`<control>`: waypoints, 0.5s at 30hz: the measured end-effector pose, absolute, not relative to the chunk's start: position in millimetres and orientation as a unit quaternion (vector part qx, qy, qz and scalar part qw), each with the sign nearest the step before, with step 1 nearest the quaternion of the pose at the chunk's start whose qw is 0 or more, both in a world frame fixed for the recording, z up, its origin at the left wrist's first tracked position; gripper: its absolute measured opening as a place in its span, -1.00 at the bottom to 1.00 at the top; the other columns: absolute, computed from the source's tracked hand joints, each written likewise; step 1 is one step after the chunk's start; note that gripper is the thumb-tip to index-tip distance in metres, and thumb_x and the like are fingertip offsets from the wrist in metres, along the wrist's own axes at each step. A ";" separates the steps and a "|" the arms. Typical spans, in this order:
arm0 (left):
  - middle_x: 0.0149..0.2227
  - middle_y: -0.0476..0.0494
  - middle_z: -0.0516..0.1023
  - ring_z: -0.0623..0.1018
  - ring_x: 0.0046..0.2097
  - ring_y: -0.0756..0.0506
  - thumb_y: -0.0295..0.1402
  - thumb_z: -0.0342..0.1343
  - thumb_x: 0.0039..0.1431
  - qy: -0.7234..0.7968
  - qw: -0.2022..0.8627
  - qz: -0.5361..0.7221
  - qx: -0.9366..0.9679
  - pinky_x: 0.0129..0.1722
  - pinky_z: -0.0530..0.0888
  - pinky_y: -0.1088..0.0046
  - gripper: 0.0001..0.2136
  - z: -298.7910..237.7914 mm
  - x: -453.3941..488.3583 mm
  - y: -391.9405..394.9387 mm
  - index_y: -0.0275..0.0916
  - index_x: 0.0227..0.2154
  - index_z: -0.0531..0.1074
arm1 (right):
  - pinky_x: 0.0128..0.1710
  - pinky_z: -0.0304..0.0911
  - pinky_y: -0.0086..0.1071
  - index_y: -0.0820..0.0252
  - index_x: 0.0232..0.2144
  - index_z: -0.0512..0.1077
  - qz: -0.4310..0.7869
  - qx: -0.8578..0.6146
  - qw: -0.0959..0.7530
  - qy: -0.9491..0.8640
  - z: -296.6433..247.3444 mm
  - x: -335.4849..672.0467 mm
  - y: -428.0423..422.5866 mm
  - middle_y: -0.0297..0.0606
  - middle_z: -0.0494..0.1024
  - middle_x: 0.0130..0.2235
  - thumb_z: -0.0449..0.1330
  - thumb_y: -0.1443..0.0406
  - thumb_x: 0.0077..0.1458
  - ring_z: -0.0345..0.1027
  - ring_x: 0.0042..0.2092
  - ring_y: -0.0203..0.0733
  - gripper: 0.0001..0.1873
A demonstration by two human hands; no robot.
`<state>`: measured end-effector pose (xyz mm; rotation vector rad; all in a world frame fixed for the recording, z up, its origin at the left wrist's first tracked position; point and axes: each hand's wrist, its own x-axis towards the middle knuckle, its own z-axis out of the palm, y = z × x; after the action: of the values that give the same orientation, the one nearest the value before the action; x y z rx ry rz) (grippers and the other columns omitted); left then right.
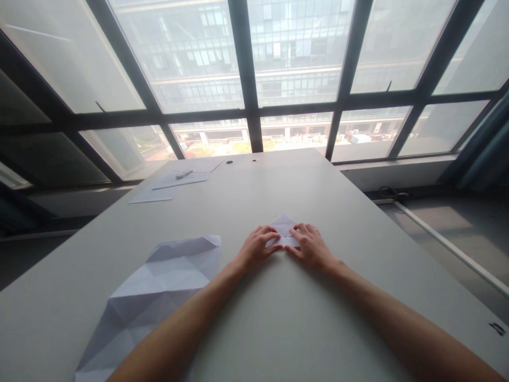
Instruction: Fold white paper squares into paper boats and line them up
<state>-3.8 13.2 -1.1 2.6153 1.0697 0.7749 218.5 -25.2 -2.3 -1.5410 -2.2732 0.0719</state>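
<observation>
A small piece of folded white paper (283,227) lies on the white table, its pointed end facing away from me. My left hand (260,246) grips its left side, fingers on top and thumb along the near edge. From the other side, my right hand (310,245) holds it the same way. Both thumb tips nearly meet at the middle of the near edge. Under and beside my left forearm rests a large creased sheet of paper (159,281), partly unfolded and hidden by the arm.
Flat paper sheets (159,195) lie at the far left of the table (246,185), with a small pale object (184,174) on them. Two dark round holes mark the far end. Large windows stand beyond, and a white pipe (449,241) runs along the floor at right.
</observation>
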 end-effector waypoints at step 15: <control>-0.12 -0.10 0.61 0.56 -0.07 -0.14 -0.21 -0.02 0.39 0.385 0.098 0.274 0.876 -0.02 0.46 0.32 -0.75 3.5 -4.1 13.8 -0.10 -0.08 0.53 | 0.19 -0.01 -0.16 0.10 -0.15 0.51 0.013 -0.564 0.254 -0.785 0.5 219.9 -20.4 -0.21 0.62 -0.17 0.03 0.20 0.35 0.41 -0.11 -0.11 -0.73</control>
<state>-4.1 13.8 3.5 2.5917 1.1394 0.8122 219.9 -20.4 0.5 -1.5336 -2.1346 0.0352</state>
